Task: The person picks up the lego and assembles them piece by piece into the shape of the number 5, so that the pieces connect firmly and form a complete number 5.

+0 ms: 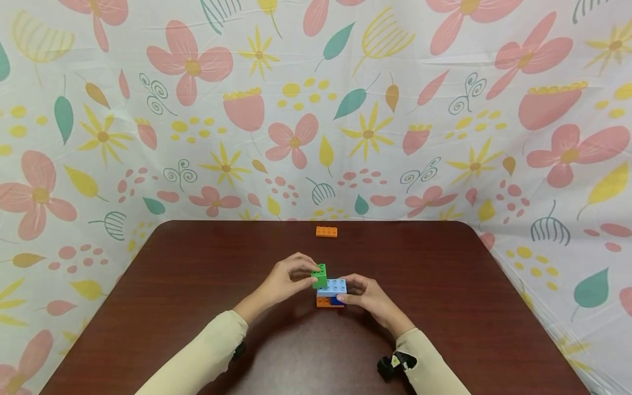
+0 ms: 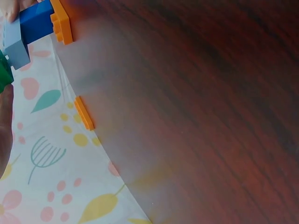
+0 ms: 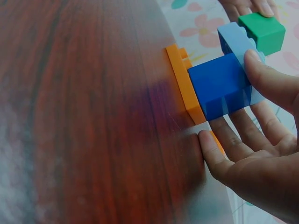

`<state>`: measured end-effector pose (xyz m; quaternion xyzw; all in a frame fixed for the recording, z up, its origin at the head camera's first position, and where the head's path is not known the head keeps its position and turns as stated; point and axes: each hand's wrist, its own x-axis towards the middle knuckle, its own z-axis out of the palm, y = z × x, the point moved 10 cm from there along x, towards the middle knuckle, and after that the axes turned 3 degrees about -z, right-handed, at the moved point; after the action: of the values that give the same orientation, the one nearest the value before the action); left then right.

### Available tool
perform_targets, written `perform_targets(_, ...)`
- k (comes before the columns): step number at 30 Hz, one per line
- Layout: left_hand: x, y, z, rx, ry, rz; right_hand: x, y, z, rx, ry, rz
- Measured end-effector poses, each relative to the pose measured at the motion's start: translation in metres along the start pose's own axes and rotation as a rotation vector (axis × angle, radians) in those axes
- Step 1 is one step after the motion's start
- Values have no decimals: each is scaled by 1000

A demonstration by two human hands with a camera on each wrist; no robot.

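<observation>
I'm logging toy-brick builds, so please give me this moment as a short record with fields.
Stack, bottom to top: lower orange brick, dark blue brick, light blue brick
Left hand: pinches the green brick
Green brick position: over the light blue brick's left end; whether pressed down, cannot tell
Right hand: holds the stack from its right side
Loose piece: far orange brick, near the far edge
Surface: dark wooden table
Backdrop: floral cloth

Smooth plastic bricks (image 3: 219, 84), glossy tabletop (image 1: 197, 263)
</observation>
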<state>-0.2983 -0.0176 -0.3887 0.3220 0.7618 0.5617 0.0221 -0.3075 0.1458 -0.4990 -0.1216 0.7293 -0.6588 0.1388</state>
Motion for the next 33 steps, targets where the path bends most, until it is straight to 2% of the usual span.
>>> perform_targets(10, -2, -4, 4, -20, -19, 12, -1, 0, 0, -1, 7, 8)
perform_targets(19, 2, -31, 10, -22, -19, 28, 0, 1, -1, 1, 6, 3)
perform_targets(27, 2, -33, 10, -19, -28, 38, 1, 1, 0, -1, 4, -3)
perform_targets(33, 1, -34, 12, -33, -47, 12, 1, 3, -1, -2, 0, -4)
